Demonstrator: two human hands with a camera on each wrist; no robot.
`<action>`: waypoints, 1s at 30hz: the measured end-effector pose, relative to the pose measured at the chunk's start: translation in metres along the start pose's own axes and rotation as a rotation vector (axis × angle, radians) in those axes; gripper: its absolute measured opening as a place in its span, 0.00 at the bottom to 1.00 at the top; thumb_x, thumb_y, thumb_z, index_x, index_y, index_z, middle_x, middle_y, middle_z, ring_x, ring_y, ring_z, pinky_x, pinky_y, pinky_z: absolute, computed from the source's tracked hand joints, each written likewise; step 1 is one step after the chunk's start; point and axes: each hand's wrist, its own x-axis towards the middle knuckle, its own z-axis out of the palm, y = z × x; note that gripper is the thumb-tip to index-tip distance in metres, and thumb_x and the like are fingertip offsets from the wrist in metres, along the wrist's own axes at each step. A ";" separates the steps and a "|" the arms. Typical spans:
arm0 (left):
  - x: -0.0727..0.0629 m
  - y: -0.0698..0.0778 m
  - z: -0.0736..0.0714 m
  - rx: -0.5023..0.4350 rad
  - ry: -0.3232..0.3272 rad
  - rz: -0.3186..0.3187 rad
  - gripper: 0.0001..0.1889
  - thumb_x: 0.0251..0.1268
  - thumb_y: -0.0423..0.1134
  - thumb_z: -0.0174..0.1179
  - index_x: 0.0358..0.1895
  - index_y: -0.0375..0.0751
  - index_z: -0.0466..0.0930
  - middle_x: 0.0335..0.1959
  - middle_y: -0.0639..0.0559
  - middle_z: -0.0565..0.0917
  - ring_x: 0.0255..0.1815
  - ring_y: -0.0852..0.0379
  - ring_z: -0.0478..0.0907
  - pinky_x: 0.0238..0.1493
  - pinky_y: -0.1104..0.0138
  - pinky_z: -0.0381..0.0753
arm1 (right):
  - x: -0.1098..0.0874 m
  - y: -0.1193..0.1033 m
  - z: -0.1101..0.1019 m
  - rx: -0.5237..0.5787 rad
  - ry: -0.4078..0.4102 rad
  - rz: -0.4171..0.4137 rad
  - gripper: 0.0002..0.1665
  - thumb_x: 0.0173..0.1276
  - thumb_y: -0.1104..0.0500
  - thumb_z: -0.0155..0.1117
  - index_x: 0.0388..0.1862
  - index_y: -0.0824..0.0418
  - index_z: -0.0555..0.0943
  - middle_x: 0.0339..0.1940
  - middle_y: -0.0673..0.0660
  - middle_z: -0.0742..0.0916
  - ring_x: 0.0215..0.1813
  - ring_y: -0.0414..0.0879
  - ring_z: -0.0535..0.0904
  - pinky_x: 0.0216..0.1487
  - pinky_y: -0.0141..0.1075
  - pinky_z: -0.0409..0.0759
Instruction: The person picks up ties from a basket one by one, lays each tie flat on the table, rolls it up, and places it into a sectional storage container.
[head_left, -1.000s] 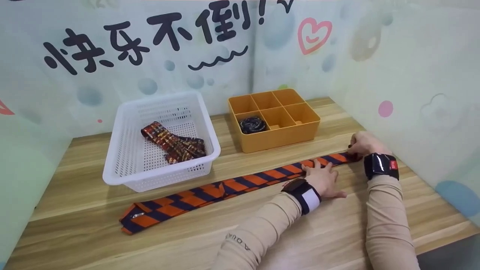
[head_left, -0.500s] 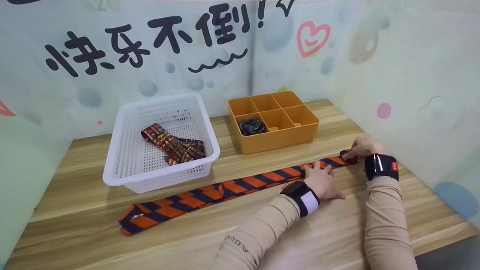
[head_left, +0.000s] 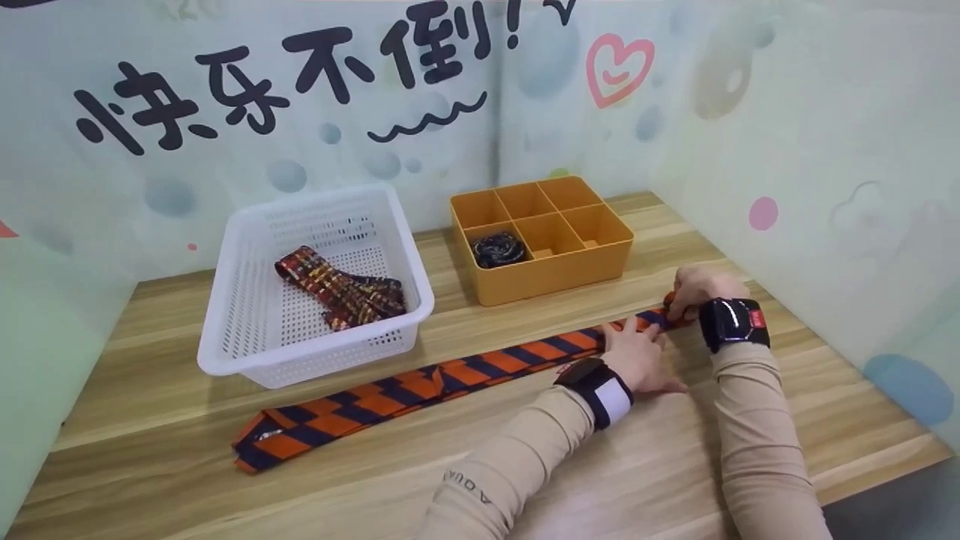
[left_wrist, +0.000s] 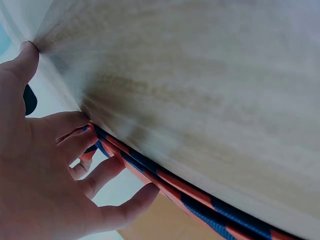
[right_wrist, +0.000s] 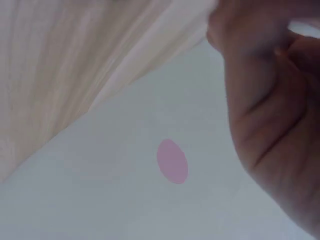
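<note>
An orange and navy striped necktie (head_left: pixel 480 369) lies folded lengthwise across the table, its wide pointed end at the front left. My left hand (head_left: pixel 636 356) rests on the tie near its right part, fingers spread and thumb out on the wood. In the left wrist view, the fingertips of the left hand (left_wrist: pixel 65 170) touch the edge of the layered tie (left_wrist: pixel 200 202). At the tie's right end, my right hand (head_left: pixel 701 289) grips the rolled-up narrow end with curled fingers. The right wrist view shows only part of the right hand (right_wrist: pixel 280 110); the tie is hidden there.
Behind the tie stands a white perforated basket (head_left: pixel 217 360) with a plaid tie (head_left: pixel 337 289) inside. An orange divided box (head_left: pixel 555 277) sits to its right, a dark rolled tie (head_left: pixel 499 249) in its front left compartment. Printed walls border the table (head_left: pixel 375 480).
My right hand has moved left along the tie, rolling its end up closer to my left hand. The left hand stays in place on the tie.
</note>
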 end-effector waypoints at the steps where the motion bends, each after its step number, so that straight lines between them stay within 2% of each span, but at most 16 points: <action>1: 0.000 0.000 0.000 0.004 0.000 0.000 0.42 0.51 0.80 0.42 0.70 0.70 0.58 0.73 0.72 0.58 0.74 0.58 0.52 0.65 0.48 0.64 | -0.001 -0.001 -0.002 -0.005 -0.027 -0.001 0.14 0.53 0.55 0.71 0.31 0.65 0.80 0.21 0.49 0.80 0.27 0.41 0.74 0.27 0.29 0.71; 4: -0.001 0.000 0.000 0.012 0.003 0.002 0.42 0.51 0.80 0.42 0.71 0.69 0.57 0.73 0.72 0.58 0.74 0.58 0.52 0.65 0.48 0.65 | -0.004 -0.001 -0.007 0.056 -0.115 -0.030 0.14 0.60 0.54 0.68 0.32 0.66 0.82 0.21 0.45 0.82 0.26 0.36 0.78 0.29 0.27 0.75; 6: -0.001 0.000 0.000 0.016 0.006 0.004 0.42 0.51 0.80 0.41 0.71 0.69 0.58 0.73 0.71 0.58 0.73 0.58 0.53 0.65 0.48 0.65 | -0.006 -0.002 -0.008 0.062 -0.127 -0.042 0.11 0.63 0.57 0.64 0.32 0.66 0.82 0.20 0.45 0.82 0.25 0.35 0.78 0.28 0.26 0.74; 9: -0.002 -0.001 0.000 0.011 0.022 0.004 0.42 0.51 0.80 0.42 0.70 0.68 0.59 0.73 0.70 0.60 0.73 0.58 0.55 0.65 0.48 0.65 | -0.009 -0.002 -0.009 0.028 -0.061 -0.020 0.10 0.61 0.58 0.62 0.33 0.66 0.81 0.20 0.46 0.81 0.26 0.38 0.77 0.27 0.28 0.74; 11: -0.002 -0.001 0.000 0.009 0.028 0.004 0.42 0.51 0.80 0.42 0.70 0.68 0.59 0.72 0.70 0.60 0.73 0.58 0.55 0.65 0.49 0.65 | -0.009 -0.003 -0.009 -0.054 -0.001 0.011 0.12 0.57 0.55 0.64 0.31 0.64 0.82 0.19 0.48 0.78 0.26 0.41 0.73 0.25 0.30 0.70; 13: -0.003 -0.001 0.000 0.008 0.022 0.006 0.42 0.51 0.80 0.42 0.70 0.68 0.59 0.73 0.70 0.60 0.73 0.58 0.54 0.65 0.48 0.65 | -0.009 -0.003 -0.008 -0.076 0.024 0.035 0.16 0.56 0.52 0.65 0.34 0.64 0.82 0.21 0.50 0.78 0.28 0.44 0.73 0.26 0.32 0.70; 19: -0.003 -0.001 -0.002 0.039 -0.023 0.013 0.40 0.53 0.79 0.40 0.70 0.71 0.57 0.74 0.70 0.56 0.74 0.58 0.52 0.65 0.47 0.65 | -0.001 -0.010 -0.001 -0.004 -0.005 0.031 0.16 0.52 0.54 0.66 0.34 0.66 0.81 0.22 0.51 0.79 0.27 0.44 0.73 0.26 0.32 0.70; 24: -0.002 -0.001 -0.004 0.000 0.029 -0.003 0.43 0.51 0.78 0.46 0.72 0.68 0.55 0.76 0.65 0.53 0.73 0.60 0.54 0.62 0.49 0.69 | 0.001 -0.017 0.003 0.015 0.014 0.020 0.19 0.48 0.57 0.68 0.37 0.66 0.78 0.31 0.56 0.83 0.36 0.48 0.75 0.33 0.34 0.73; 28: -0.001 -0.002 -0.003 -0.035 0.041 -0.012 0.45 0.49 0.78 0.48 0.73 0.69 0.52 0.77 0.63 0.51 0.75 0.60 0.53 0.63 0.49 0.68 | 0.002 -0.018 0.002 -0.011 -0.040 -0.023 0.21 0.49 0.55 0.72 0.40 0.66 0.81 0.33 0.55 0.85 0.36 0.46 0.76 0.34 0.33 0.74; 30: -0.002 -0.003 -0.001 -0.038 0.036 -0.009 0.46 0.48 0.80 0.47 0.73 0.68 0.52 0.77 0.64 0.52 0.75 0.60 0.53 0.63 0.48 0.68 | 0.001 -0.017 0.000 0.005 -0.107 -0.055 0.21 0.53 0.56 0.71 0.43 0.67 0.82 0.31 0.53 0.86 0.35 0.42 0.78 0.35 0.30 0.76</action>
